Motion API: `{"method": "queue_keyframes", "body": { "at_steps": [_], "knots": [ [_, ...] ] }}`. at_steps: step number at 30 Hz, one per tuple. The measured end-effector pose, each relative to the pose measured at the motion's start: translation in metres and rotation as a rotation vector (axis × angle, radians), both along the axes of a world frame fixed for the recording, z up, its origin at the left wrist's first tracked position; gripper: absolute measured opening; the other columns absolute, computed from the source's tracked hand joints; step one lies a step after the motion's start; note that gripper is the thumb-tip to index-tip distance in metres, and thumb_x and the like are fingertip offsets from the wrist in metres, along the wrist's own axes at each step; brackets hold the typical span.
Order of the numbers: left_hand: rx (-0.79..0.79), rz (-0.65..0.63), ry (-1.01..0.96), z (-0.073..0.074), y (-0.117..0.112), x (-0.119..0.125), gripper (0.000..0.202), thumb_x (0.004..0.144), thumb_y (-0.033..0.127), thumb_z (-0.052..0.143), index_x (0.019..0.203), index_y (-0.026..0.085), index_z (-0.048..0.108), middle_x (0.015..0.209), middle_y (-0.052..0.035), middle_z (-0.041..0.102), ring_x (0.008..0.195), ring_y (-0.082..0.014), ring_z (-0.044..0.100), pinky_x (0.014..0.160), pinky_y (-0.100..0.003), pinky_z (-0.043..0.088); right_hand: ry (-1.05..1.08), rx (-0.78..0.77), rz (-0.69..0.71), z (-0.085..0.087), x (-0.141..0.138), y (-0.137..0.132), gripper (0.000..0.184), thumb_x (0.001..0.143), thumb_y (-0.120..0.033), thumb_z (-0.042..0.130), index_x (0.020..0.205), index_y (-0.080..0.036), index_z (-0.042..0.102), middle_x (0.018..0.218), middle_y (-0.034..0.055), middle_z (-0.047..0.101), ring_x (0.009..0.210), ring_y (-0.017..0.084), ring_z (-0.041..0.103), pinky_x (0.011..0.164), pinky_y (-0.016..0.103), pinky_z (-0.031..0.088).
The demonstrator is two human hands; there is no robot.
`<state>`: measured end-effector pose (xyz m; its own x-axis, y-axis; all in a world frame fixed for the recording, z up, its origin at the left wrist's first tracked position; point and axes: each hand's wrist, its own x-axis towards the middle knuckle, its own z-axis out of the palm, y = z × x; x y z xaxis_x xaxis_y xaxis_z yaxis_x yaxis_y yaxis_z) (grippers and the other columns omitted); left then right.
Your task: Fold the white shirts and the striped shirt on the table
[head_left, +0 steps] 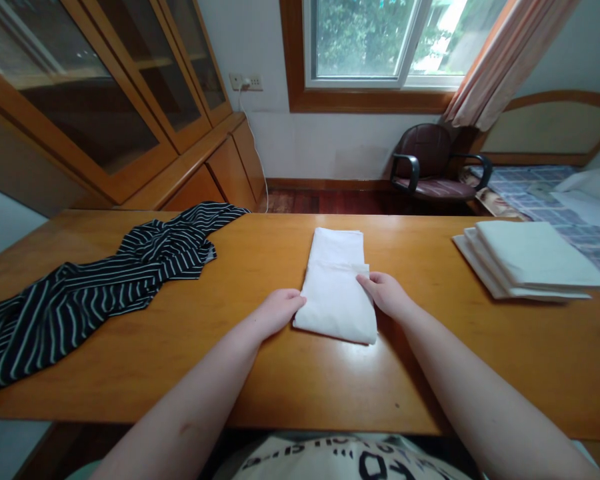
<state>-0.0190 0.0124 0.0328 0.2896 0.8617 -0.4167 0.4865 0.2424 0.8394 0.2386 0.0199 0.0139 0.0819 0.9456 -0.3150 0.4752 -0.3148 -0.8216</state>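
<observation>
A white cloth (336, 300), folded into a long narrow strip, lies on the wooden table (260, 393) in front of me. Its near part is doubled over in a thicker layer, while the far part looks thinner. My left hand (281, 309) pinches the left edge, thumb on top and fingers mostly hidden beneath. On the opposite side, my right hand (389, 293) grips the right edge near the upper layer's corner, its thumb on the cloth.
A black-and-white striped garment (145, 267) lies crumpled along the table's left side. Several folded white pieces (535, 257) are stacked at the right. Beyond the table are a wooden cabinet (190, 160), an armchair (433, 167) and a bed (525, 190).
</observation>
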Motion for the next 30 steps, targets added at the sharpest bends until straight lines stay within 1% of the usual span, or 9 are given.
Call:
{"method": "queue_keyframes", "body": {
  "at_steps": [3, 7, 12, 16, 19, 22, 26, 28, 30],
  "knots": [
    [-0.052, -0.029, -0.049, 0.004, -0.002, -0.003, 0.020, 0.065, 0.036, 0.049, 0.058, 0.018, 0.053, 0.056, 0.0019, 0.052, 0.058, -0.0147, 0.047, 0.055, -0.026, 0.033, 0.036, -0.041, -0.001, -0.002, 0.000, -0.004, 0.029, 0.078, -0.040, 0.056, 0.070, -0.013, 0.065, 0.066, 0.0050, 0.067, 0.058, 0.016, 0.058, 0.051, 0.023, 0.039],
    [-0.031, -0.091, 0.093, 0.006, -0.004, -0.005, 0.020, 0.066, 0.032, 0.048, 0.051, 0.019, 0.048, 0.051, 0.0026, 0.048, 0.055, -0.0144, 0.045, 0.053, -0.026, 0.030, 0.030, -0.097, 0.035, 0.000, -0.003, -0.009, 0.025, 0.076, -0.037, 0.057, 0.067, -0.014, 0.064, 0.060, 0.0035, 0.065, 0.054, 0.015, 0.056, 0.049, 0.023, 0.037],
    [0.099, -0.110, 0.237, 0.004, -0.006, 0.000, 0.037, 0.080, 0.051, 0.045, 0.068, 0.019, 0.058, 0.069, -0.0018, 0.061, 0.067, -0.0189, 0.055, 0.057, -0.027, 0.033, -0.152, 0.056, 0.066, 0.005, -0.007, -0.008, 0.036, 0.083, -0.047, 0.049, 0.079, -0.016, 0.066, 0.079, 0.0057, 0.070, 0.070, 0.018, 0.061, 0.057, 0.024, 0.038],
    [0.216, -0.078, 0.418, 0.001, -0.007, 0.005, 0.032, 0.082, 0.050, 0.048, 0.073, 0.020, 0.055, 0.068, -0.0015, 0.058, 0.064, -0.0171, 0.052, 0.055, -0.026, 0.029, -0.279, 0.148, 0.026, 0.003, -0.006, -0.004, 0.037, 0.086, -0.047, 0.043, 0.074, -0.017, 0.062, 0.076, 0.0055, 0.067, 0.070, 0.018, 0.058, 0.058, 0.025, 0.035],
    [0.252, -0.047, 0.412, 0.001, -0.009, 0.007, 0.026, 0.083, 0.045, 0.049, 0.091, 0.021, 0.056, 0.068, 0.0004, 0.058, 0.064, -0.0168, 0.054, 0.055, -0.026, 0.031, -0.283, 0.172, 0.014, 0.004, -0.007, -0.004, 0.037, 0.087, -0.047, 0.042, 0.074, -0.018, 0.060, 0.073, 0.0043, 0.066, 0.068, 0.017, 0.056, 0.057, 0.025, 0.034],
    [0.305, -0.007, 0.454, 0.004, -0.013, 0.007, 0.041, 0.084, 0.042, 0.051, 0.119, 0.021, 0.050, 0.072, 0.0001, 0.061, 0.068, -0.0189, 0.058, 0.059, -0.027, 0.037, -0.271, 0.183, 0.013, 0.007, -0.010, -0.007, 0.038, 0.088, -0.048, 0.041, 0.072, -0.019, 0.059, 0.070, 0.0026, 0.064, 0.066, 0.016, 0.055, 0.057, 0.024, 0.033],
    [0.630, 0.075, 0.646, 0.013, -0.016, 0.014, 0.051, 0.088, 0.040, 0.045, 0.133, 0.016, 0.044, 0.106, -0.0116, 0.064, 0.098, -0.0259, 0.058, 0.084, -0.036, 0.042, -0.314, 0.194, 0.014, 0.010, -0.014, -0.008, 0.042, 0.089, -0.050, 0.039, 0.068, -0.019, 0.058, 0.068, 0.0026, 0.063, 0.065, 0.016, 0.055, 0.056, 0.024, 0.032],
    [0.795, -0.049, 0.642, 0.014, -0.016, 0.020, 0.044, 0.091, 0.036, 0.040, 0.130, 0.017, 0.049, 0.123, -0.0135, 0.058, 0.113, -0.0266, 0.052, 0.096, -0.038, 0.038, -0.339, 0.183, 0.018, 0.010, -0.015, -0.007, 0.042, 0.089, -0.049, 0.039, 0.069, -0.019, 0.060, 0.069, 0.0031, 0.064, 0.066, 0.016, 0.055, 0.056, 0.024, 0.032],
    [0.858, -0.266, 0.585, 0.009, -0.015, 0.027, 0.044, 0.092, 0.037, 0.040, 0.130, 0.018, 0.051, 0.138, -0.0120, 0.050, 0.125, -0.0257, 0.045, 0.105, -0.039, 0.033, -0.369, 0.167, 0.036, 0.009, -0.014, -0.005, 0.042, 0.089, -0.049, 0.039, 0.068, -0.019, 0.060, 0.068, 0.0038, 0.064, 0.066, 0.017, 0.056, 0.056, 0.025, 0.032]
  ]
}}
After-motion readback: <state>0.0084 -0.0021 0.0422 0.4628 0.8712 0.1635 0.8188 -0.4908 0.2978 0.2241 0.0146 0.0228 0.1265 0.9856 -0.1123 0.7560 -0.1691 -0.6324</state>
